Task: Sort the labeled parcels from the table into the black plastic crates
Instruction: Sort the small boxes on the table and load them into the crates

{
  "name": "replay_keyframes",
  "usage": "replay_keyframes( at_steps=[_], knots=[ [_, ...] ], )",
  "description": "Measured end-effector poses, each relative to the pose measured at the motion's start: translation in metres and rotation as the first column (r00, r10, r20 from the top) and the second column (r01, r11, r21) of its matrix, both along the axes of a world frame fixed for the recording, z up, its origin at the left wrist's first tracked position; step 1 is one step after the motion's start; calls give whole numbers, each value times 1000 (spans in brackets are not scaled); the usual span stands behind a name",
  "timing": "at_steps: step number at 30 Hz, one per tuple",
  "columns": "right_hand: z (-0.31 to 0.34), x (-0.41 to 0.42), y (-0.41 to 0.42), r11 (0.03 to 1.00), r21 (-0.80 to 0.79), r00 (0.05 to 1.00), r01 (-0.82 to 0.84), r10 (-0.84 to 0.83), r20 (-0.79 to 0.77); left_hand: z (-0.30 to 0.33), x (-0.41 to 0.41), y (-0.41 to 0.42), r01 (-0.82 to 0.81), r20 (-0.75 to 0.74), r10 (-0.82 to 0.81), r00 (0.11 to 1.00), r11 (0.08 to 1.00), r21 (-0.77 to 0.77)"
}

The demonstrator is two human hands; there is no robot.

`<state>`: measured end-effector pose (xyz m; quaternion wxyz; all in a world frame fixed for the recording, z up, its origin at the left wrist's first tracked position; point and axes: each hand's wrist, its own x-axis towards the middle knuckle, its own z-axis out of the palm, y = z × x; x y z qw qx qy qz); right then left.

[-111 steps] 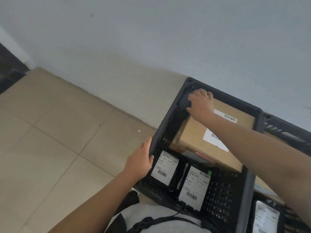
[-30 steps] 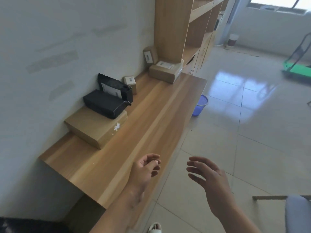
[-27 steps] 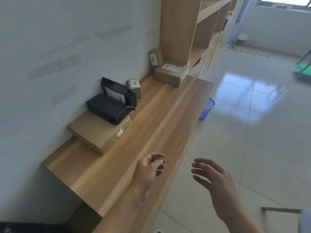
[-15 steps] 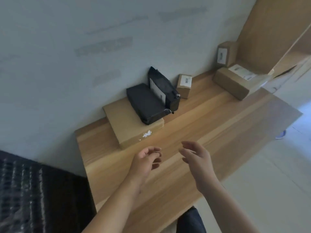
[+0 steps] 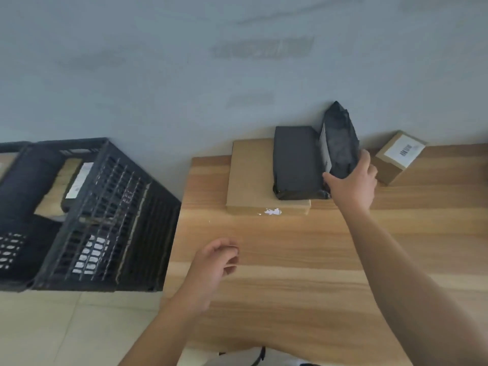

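Right hand [image 5: 352,184] is up at the wall, thumb and fingers wrapped around the lower end of the upright black parcel [image 5: 340,143], which leans against the wall beside the flat black parcel [image 5: 295,162] lying on the big cardboard box [image 5: 250,178]. Left hand [image 5: 214,265] hovers loosely curled over the wooden table [image 5: 303,260], holding nothing. A small labeled box [image 5: 398,155] sits just right of the gripping hand, and the black crate [image 5: 105,220] stands on the floor off the table's left end, with parcels inside.

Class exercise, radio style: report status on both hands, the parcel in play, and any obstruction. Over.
Right hand grips upright black parcel. Left hand empty, loosely curled above table. Flat black parcel close beside the grip. Black crate left of table.
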<state>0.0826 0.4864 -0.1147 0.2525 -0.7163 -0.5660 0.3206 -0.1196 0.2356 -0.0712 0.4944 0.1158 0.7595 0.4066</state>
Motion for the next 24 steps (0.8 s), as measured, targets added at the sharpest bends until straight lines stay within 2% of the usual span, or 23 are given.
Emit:
replay_keyframes(
  at_steps=[4,7,10,14,16,18,20,24],
  knots=[
    [-14,4,15,1000,-23,1000,11,-12,-16,2,3,-1,-44,5,44,999,999,20],
    [-13,12,13,994,4,988,107,-106,-114,2,2,2,-20,-8,20,1000,999,28],
    [-2,24,-10,973,41,941,226,-207,-268,6,-4,3,17,-14,-16,1000,998,66],
    [33,30,-66,952,46,796,302,-225,-562,17,-14,7,89,-12,-88,996,984,154],
    [50,29,-95,967,-23,669,253,-192,-718,24,-18,11,148,-16,-149,989,964,221],
    [63,23,-127,990,-107,499,90,-138,-855,35,-21,13,242,-24,-246,969,921,307],
    [72,13,-162,987,-126,364,-101,-82,-928,47,-27,11,339,-29,-358,933,851,401],
    [80,-12,-222,955,-95,294,-282,-8,-956,66,-44,-1,406,58,-522,851,723,559]
  ],
)
